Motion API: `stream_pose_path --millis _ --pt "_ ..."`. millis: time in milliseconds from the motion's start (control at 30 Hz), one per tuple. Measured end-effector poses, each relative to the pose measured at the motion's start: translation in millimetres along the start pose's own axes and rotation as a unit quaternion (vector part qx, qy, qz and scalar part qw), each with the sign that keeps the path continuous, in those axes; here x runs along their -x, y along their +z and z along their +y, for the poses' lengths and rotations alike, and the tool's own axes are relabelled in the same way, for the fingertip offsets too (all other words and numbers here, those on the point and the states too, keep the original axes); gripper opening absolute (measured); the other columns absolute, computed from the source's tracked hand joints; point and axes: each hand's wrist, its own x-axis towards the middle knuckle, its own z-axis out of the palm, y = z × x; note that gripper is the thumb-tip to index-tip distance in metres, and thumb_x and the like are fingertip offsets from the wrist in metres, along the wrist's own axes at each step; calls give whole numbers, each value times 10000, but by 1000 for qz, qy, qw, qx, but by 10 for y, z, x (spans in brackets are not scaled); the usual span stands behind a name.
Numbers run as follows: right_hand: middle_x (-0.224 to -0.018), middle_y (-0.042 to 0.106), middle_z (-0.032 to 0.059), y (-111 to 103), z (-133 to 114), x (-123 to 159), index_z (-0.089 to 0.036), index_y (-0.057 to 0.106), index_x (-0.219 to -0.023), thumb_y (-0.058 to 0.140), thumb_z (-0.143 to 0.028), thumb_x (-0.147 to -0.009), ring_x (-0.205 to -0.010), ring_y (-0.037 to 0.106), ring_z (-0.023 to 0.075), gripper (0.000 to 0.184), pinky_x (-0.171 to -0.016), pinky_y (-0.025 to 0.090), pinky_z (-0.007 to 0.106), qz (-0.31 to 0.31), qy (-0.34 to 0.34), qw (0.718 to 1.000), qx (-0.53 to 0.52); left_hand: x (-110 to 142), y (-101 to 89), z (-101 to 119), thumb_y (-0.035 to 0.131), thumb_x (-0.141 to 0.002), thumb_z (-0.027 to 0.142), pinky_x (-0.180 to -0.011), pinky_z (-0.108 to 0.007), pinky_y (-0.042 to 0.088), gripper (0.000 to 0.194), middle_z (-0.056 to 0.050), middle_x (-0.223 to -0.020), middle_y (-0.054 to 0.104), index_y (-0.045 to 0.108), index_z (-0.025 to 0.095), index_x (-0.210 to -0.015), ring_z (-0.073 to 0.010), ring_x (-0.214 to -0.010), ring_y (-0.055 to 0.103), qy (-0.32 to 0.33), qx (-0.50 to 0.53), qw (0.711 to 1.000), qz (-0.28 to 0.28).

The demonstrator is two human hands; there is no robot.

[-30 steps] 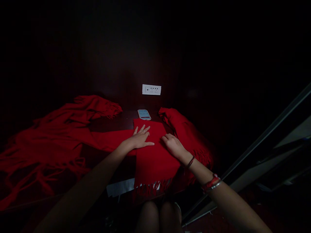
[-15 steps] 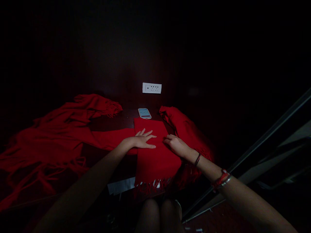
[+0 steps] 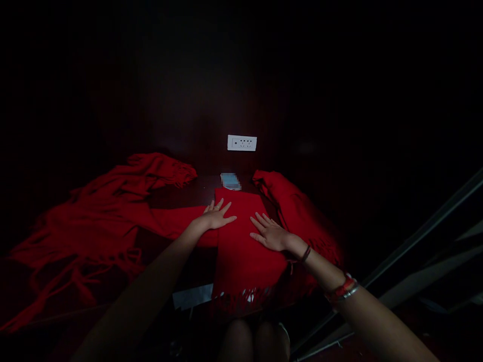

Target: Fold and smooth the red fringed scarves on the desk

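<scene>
A red fringed scarf (image 3: 245, 251) lies flat in a folded panel on the dark table, its tassels at the near edge. My left hand (image 3: 216, 217) rests on the panel's left edge with fingers spread, a ring on one finger. On the panel's right side lies my right hand (image 3: 269, 232), palm down, fingers stretched apart. A red strip of cloth (image 3: 181, 221) runs from under the panel's left side towards a loose, rumpled red fringed cloth (image 3: 86, 221). Another red fringed cloth (image 3: 298, 206) lies bunched just right of the panel.
Behind the scarf lies a phone (image 3: 230, 181), its screen blurred. A white wall socket (image 3: 242, 143) sits on the dark wall. Pale paper (image 3: 193, 296) shows at the table's front edge, above my knees (image 3: 252, 339). A long metal-edged frame (image 3: 415, 246) slants along the right.
My right hand's curled fingers have opened and spread flat on the scarf. My left hand has slid slightly left across the panel. The whole view has shifted a little.
</scene>
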Motion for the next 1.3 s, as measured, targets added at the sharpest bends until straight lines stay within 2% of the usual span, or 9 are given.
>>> stream_pose_path --millis 167,333,400,533,800,933,1067,1167,1300 --pt "-1363 98 121 -255 -79 58 -140 170 -1304 235 -600 -751 -1237 53 269 722 -968 93 472 -75 64 995 -1 -5 -13 -7 197 -621 741 -961 -454 110 919 -108 -1362 -44 36 166 -1319 -322 -1219 -29 -58 5 998 32" --pt "-1363 132 115 -427 -315 -391 -144 241 -1282 195 -520 -803 -1236 33 280 611 -957 77 487 122 52 991 -19 12 -107 -208 118 -789 504 -944 -486 142 628 -105 -1366 69 75 170 -1320 -286 -1231 53 -150 -3 988 45" --pt "-1373 99 79 -367 -404 -613 -193 176 -1300 204 -547 -787 -1234 17 288 624 -948 87 503 145 25 988 -42 23 -144 -309 155 -792 479 -941 -489 146 595 -101 -1366 85 143 190 -1312 -293 -1230 53 -177 -25 983 30" --pt "-1376 99 52 -111 -478 -906 -256 154 -1302 138 -639 -735 -1228 12 316 684 -916 61 563 84 17 994 -62 23 -155 -424 131 -774 528 -913 -519 178 613 -83 -1362 98 149 226 -1308 -311 -1223 72 -189 -40 981 9" --pt "-1374 110 47 34 -436 -948 -266 143 -1303 109 -610 -757 -1226 27 316 646 -920 52 562 89 38 994 -44 79 -85 -578 100 -769 533 -949 -494 140 626 -45 -1370 95 135 221 -1311 -295 -1230 43 -245 -31 968 52" --pt "-1369 128 26 -52 -424 -947 -350 173 -1276 213 -400 -839 -1221 59 319 442 -875 154 592 127 -80 989 8 125 -56 -670 96 -784 473 -964 -463 143 604 -62 -1362 151 167 184 -1309 -278 -1232 82 -273 -29 956 103" --pt "-1320 245 21 -219 -474 -1057 -333 414 -1147 276 -204 -839 -1218 106 265 362 -869 225 554 136 -242 952 131 116 -15 -685 114 -785 454 -966 -443 156 595 -79 -1355 174 194 172 -1303 -272 -1230 109 -247 -41 959 133" --pt "-1180 404 72 -341 -544 -1168 -249 519 -1035 317 -170 -821 -1174 217 258 304 -836 282 532 133 -271 933 197 96 8 -705 109 -786 459 -965 -436 165 601 -90 -1348 196 206 162 -1299 -273 -1226 131 -243 -45 959 138" --pt "-1081 464 69 -427 -523 -1243 -230 581 -913 390 -139 -775 -1073 344 242 252 -802 329 482 107 -276 922 248 106 4 -798 127 -774 502 -968 -421 168 629 -88 -1347 201 227 162 -1294 -278 -1224 135 -241 -38 960 140"
